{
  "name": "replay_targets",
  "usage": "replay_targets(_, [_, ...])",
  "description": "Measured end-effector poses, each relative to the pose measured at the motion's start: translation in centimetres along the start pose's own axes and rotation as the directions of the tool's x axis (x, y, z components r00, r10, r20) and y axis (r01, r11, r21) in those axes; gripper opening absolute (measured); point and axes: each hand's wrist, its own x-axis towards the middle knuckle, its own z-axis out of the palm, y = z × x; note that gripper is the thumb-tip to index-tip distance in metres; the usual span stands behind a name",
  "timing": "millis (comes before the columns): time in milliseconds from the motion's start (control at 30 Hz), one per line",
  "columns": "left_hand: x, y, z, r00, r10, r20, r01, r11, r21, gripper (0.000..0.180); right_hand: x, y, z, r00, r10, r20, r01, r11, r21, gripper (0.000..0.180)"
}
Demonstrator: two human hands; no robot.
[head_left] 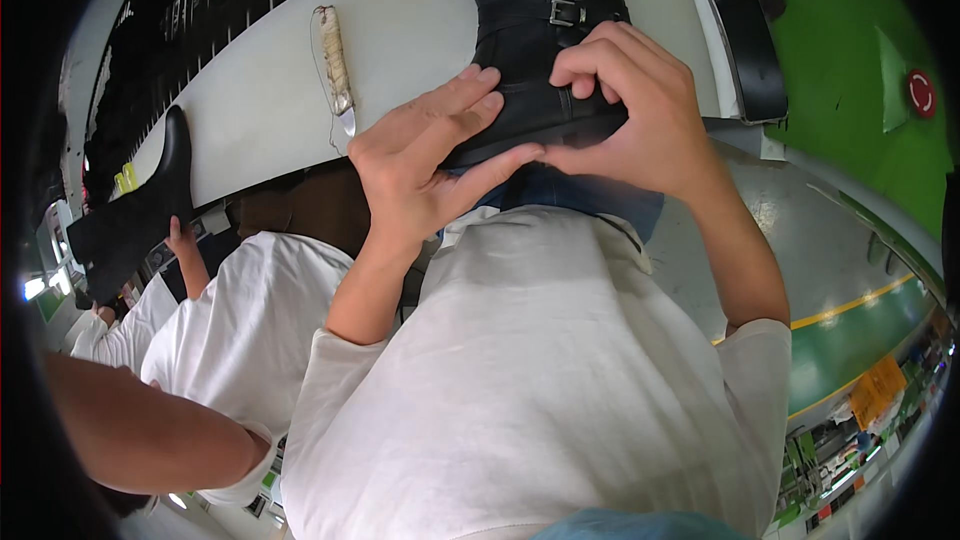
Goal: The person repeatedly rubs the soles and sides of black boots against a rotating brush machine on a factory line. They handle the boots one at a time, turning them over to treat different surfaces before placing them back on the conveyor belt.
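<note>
A black boot [545, 65] with a buckled strap and a quilted panel lies on the pale table in front of me. My left hand [425, 140] is at the boot's left side, its fingers laid over the top and its thumb along the near edge. On the opposite side, my right hand [640, 105] grips the boot with bent fingers, its thumb along the near edge too. Both thumb tips meet there. Left of the boot lies a knife [335, 65] with a cream wrapped handle and loose thread around it.
The pale table [270, 50] curves across the top. At its right stands a dark-topped device [745, 50], beside a green surface with a red round button [921, 93]. On my left, a co-worker in a white shirt [245, 310] holds another black boot [140, 210].
</note>
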Motion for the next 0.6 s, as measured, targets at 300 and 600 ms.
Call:
replay_targets(300, [-0.4, -0.1, 0.9, 0.996, -0.019, -0.091, 0.024, 0.998, 0.053, 0.052, -0.1, 4.1, -0.1, 0.953, -0.015, -0.302, 0.077, 0.978, 0.195, 0.089])
replay_targets(600, [-1.6, -0.2, -0.3, 0.982, 0.148, -0.119, -0.142, 0.988, 0.052, 0.051, -1.0, 1.2, 0.3, 0.718, 0.66, 0.221, -0.516, 0.292, 0.805, 0.076])
